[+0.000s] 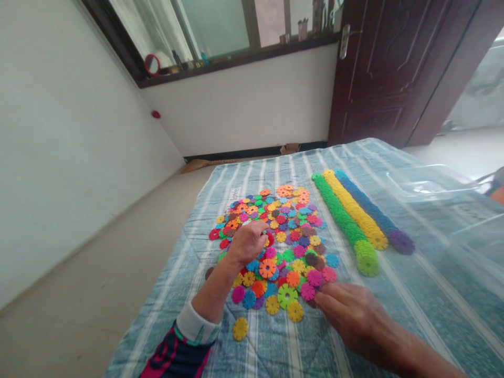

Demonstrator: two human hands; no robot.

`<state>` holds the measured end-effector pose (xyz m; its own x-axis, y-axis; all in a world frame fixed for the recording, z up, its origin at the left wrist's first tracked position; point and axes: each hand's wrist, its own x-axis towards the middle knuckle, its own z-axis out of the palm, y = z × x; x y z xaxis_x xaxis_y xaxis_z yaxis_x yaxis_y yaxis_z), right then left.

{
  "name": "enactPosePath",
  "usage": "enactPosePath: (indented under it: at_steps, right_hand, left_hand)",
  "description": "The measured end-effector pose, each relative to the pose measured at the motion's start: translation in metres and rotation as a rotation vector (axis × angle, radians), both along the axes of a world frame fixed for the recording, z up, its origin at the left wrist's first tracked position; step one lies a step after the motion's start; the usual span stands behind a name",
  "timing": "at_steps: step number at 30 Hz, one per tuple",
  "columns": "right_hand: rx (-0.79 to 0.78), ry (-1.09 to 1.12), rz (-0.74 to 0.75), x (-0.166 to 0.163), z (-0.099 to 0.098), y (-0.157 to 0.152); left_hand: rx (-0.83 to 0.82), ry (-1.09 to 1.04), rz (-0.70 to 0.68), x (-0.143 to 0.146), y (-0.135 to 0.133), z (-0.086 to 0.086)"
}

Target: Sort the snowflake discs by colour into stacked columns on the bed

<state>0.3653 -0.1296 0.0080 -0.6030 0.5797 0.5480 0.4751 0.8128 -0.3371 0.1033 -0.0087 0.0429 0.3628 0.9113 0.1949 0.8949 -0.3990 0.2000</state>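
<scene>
Spread over the middle of a striped blue quilt (244,178): a loose pile of coloured plastic discs (291,231), toothed at the rim. Over the left part of that pile, the left hand (248,242), knuckles up, fingers curled down onto the discs. Fingertips hidden, so cannot tell whether pinching one.

At the pile's near right edge, the right hand (354,315), laid flat on the quilt, fingers stretched and pressed together, pinching nothing, tips right against a magenta disc (307,291). Just left of that, a large green disc (287,295).

Apart from the pile, near the striped sleeve (185,346), one lone yellow disc (240,328).

Right of the pile, three long rows of stacked discs lying side by side: green row (340,218), yellow row (354,210), blue row (368,207) ending in purple at its near end. Farther right, a clear plastic box (433,184). Beyond the quilt, a dark wooden door (394,68).
</scene>
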Motion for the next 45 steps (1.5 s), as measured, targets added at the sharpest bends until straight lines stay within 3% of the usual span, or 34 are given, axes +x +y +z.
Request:
enactPosePath:
  at_steps: [5, 12, 19, 25, 29, 33, 40, 45]
  right_hand:
    - [0.017, 0.007, -0.006, 0.0, 0.001, 0.0]
    - [0.01, -0.002, -0.005, -0.001, 0.001, 0.0]
    - [-0.006, 0.015, 0.005, 0.0, 0.004, 0.001]
    - [-0.007, -0.005, 0.006, 0.0, 0.002, 0.001]
    - [0.011, -0.015, -0.006, 0.001, 0.002, 0.001]
    - [0.042, -0.016, -0.015, 0.002, 0.003, 0.001]
    - [0.013, -0.013, 0.004, 0.002, 0.003, 0.002]
    - [0.023, -0.014, 0.0, 0.003, 0.004, 0.002]
  left_hand:
    - [0.101, -0.153, -0.036, -0.002, 0.009, -0.006]
    - [0.039, -0.24, 0.075, -0.018, 0.012, 0.01]
    - [-0.136, -0.021, -0.116, -0.009, 0.006, 0.008]
    - [-0.115, 0.151, 0.051, -0.016, 0.006, 0.01]
    - [-0.018, 0.199, 0.079, -0.018, 0.007, 0.01]
    - [0.052, 0.112, -0.028, -0.01, 0.005, 0.005]
    - [-0.017, -0.055, -0.426, 0.042, -0.014, -0.008]
    - [-0.101, 0.039, -0.388, 0.059, -0.007, -0.009]
